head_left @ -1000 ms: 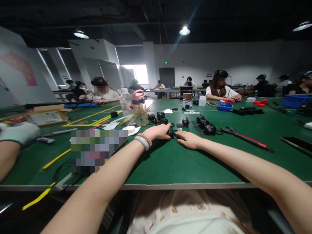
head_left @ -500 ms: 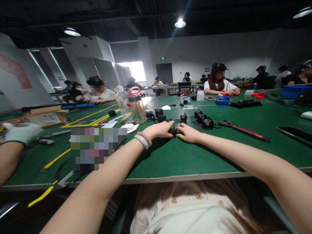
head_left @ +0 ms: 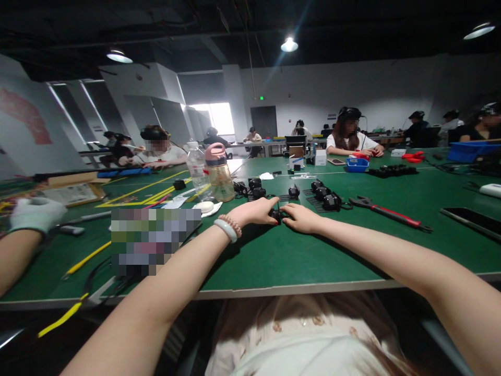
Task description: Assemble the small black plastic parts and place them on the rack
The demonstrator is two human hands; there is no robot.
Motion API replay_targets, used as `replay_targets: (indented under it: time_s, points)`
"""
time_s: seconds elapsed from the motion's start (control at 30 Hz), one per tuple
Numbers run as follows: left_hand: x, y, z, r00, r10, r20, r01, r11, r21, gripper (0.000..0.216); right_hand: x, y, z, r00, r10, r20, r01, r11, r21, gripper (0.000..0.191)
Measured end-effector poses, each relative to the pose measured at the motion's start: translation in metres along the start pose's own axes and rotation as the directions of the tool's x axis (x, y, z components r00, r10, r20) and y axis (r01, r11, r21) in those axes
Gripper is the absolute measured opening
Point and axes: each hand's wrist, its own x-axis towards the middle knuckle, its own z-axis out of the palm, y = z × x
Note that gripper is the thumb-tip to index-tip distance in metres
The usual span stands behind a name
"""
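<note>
A small black part (head_left: 277,214) sits low over the green table, between my two hands and mostly covered by fingers. My left hand (head_left: 260,210), with bracelets at its wrist, is closed on the part from the left. From the right, my right hand (head_left: 299,216) grips the same part with bent fingers. Just beyond my hands lie more black parts: a group (head_left: 254,187) behind my left hand, a single one (head_left: 294,192) in the middle, and a row (head_left: 325,196) to the right. The exact kind of these parts is too small to tell.
Pliers with red handles (head_left: 389,213) and a phone (head_left: 473,222) lie at the right. A drink bottle (head_left: 219,175) and a clear bottle (head_left: 197,169) stand behind my left hand. At the far left is another person's gloved hand (head_left: 37,214). A blue tray (head_left: 357,165) stands farther back.
The whole view has tilted slightly, so the scene sits a little lower. Both hands stay together on the black part, with hardly any visible movement.
</note>
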Motion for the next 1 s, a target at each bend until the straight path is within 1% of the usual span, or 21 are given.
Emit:
replay_targets:
  time_s: [0.13, 0.27, 0.47, 0.73, 0.9, 1.0]
  points:
    - [-0.002, 0.006, -0.004, 1.000, -0.021, 0.005, 0.021, 1.000, -0.001, 0.060, 0.000, 0.001, -0.001, 0.999, -0.003, 0.033, 0.003, 1.000, -0.008, 0.039]
    - [0.000, 0.005, -0.002, 0.999, -0.035, -0.008, 0.035, 0.999, 0.000, 0.056, -0.001, 0.001, -0.002, 0.999, -0.009, 0.036, 0.009, 1.000, -0.006, 0.037]
    - [0.003, 0.001, 0.002, 0.999, -0.012, -0.047, 0.012, 1.000, -0.004, 0.051, -0.002, 0.001, -0.003, 0.999, 0.006, 0.037, -0.005, 1.000, -0.021, 0.034]
    - [0.001, 0.009, 0.000, 0.993, 0.076, -0.093, -0.075, 0.997, 0.008, 0.045, -0.003, -0.001, -0.005, 0.999, 0.032, 0.043, -0.029, 0.997, -0.068, 0.021]
    - [-0.002, 0.015, -0.005, 0.994, 0.063, -0.085, -0.062, 0.998, 0.009, 0.043, -0.005, 0.002, -0.005, 0.997, 0.028, 0.066, -0.022, 0.997, -0.080, 0.018]
    - [-0.003, 0.016, -0.006, 0.993, 0.076, -0.094, -0.076, 0.997, 0.010, 0.042, -0.008, 0.004, -0.005, 0.997, 0.013, 0.071, -0.009, 0.998, -0.058, 0.022]
